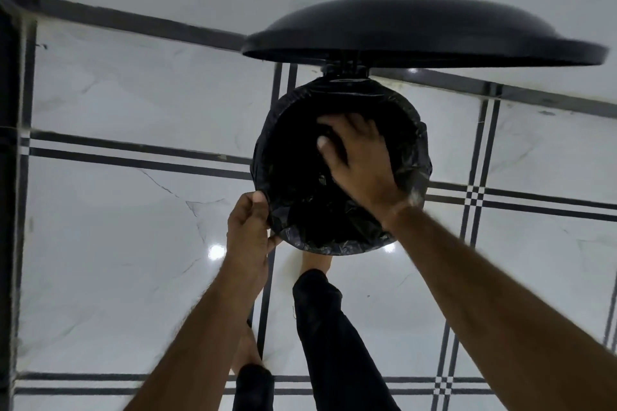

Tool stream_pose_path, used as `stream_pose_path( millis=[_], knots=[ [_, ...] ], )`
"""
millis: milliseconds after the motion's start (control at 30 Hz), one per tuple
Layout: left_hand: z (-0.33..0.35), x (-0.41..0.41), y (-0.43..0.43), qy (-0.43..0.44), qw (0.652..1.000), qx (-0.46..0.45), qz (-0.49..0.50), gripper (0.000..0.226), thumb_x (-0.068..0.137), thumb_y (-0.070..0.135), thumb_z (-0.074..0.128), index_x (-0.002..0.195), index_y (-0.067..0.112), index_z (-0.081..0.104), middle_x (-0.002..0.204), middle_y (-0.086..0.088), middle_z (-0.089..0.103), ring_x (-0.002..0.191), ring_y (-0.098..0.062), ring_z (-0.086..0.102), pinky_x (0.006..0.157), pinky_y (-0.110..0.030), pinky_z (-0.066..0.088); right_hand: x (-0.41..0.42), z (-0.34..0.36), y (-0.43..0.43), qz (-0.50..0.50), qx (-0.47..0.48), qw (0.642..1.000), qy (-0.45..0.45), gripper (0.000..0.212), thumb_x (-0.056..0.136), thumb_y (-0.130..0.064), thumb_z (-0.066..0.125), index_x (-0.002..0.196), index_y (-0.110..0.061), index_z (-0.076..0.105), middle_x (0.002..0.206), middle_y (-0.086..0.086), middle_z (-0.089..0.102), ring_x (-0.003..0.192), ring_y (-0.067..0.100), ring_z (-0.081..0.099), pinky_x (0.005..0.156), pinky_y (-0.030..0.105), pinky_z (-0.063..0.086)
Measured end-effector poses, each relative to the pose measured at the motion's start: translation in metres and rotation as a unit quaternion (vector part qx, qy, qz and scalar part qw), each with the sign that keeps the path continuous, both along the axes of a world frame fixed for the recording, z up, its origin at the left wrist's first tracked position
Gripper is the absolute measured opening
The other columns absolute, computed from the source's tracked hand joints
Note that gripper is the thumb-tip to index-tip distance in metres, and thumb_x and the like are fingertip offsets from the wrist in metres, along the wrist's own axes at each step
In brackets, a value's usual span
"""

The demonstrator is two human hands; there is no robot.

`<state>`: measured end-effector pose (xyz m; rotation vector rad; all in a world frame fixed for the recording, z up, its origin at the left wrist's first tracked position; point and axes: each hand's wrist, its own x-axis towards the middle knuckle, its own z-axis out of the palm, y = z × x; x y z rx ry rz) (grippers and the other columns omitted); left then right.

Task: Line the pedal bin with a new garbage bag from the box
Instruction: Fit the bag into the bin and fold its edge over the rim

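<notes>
White marble floor (100,210) with dark stripes spreads below. Left hand (248,227) pinches the black garbage bag (414,163) folded over the near-left rim of the pedal bin (340,173), which stands upright, mouth facing up, lid (424,33) raised behind. Right hand (357,160) reaches inside, fingers spread against the liner.

No text, label or number is legible.

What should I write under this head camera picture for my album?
Left hand grips the black bag at the bin's rim while the right hand reaches inside, lid up.
</notes>
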<state>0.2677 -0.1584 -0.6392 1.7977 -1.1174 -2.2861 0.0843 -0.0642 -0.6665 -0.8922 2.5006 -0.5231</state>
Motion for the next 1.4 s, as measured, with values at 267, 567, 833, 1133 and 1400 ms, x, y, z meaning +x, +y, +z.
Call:
stream_pose_path(
  millis=[267,567,833,1133,1400],
  knots=[
    [-0.001,-0.001,-0.001,-0.023,1.000,0.009,0.014,0.026,0.110,0.019,0.045,0.094,0.022,0.066,0.091,0.004,0.071,0.093,-0.016,0.066,0.072,-0.033,0.060,0.033,-0.032,-0.040,0.295,0.202,0.931,-0.076,0.045,0.095,-0.049,0.049,0.136,-0.036,0.062,0.148,-0.002,0.054,0.143,0.029,0.038,0.110,0.055,0.028],
    [0.003,-0.003,0.001,-0.005,1.000,0.017,0.018,0.025,0.108,0.032,0.046,0.100,0.021,0.067,0.089,0.009,0.075,0.092,-0.013,0.070,0.065,-0.025,0.062,0.026,-0.015,-0.017,0.123,0.209,0.966,-0.088,0.040,0.100,-0.037,0.050,0.137,-0.029,0.061,0.143,0.005,0.060,0.134,0.035,0.051,0.109,0.051,0.045],
    [-0.001,-0.003,0.004,-0.004,1.000,-0.003,0.030,0.025,0.108,0.034,0.048,0.098,0.019,0.064,0.091,-0.003,0.065,0.089,-0.020,0.063,0.063,-0.027,0.062,0.009,0.019,0.035,-0.104,0.265,0.948,-0.144,0.071,0.101,-0.054,0.047,0.161,-0.026,0.021,0.159,0.020,0.031,0.139,0.049,0.040,0.105,0.056,0.044],
    [-0.001,-0.002,0.003,-0.012,1.000,-0.001,0.017,0.026,0.108,0.038,0.047,0.096,0.026,0.067,0.091,0.008,0.072,0.093,-0.016,0.066,0.070,-0.031,0.055,0.008,-0.022,0.017,-0.188,0.187,0.939,-0.219,0.064,0.106,-0.054,0.038,0.162,-0.028,0.024,0.162,0.018,0.038,0.145,0.045,0.040,0.119,0.053,0.036],
    [0.005,-0.006,0.003,-0.030,0.999,0.008,0.023,0.028,0.109,0.037,0.042,0.102,0.022,0.065,0.102,0.003,0.072,0.103,-0.020,0.068,0.072,-0.031,0.057,0.088,0.036,0.028,0.078,0.272,0.914,-0.290,0.059,0.098,-0.067,0.016,0.137,-0.040,0.051,0.144,0.001,0.059,0.136,0.035,0.051,0.112,0.058,0.036]
  ],
)
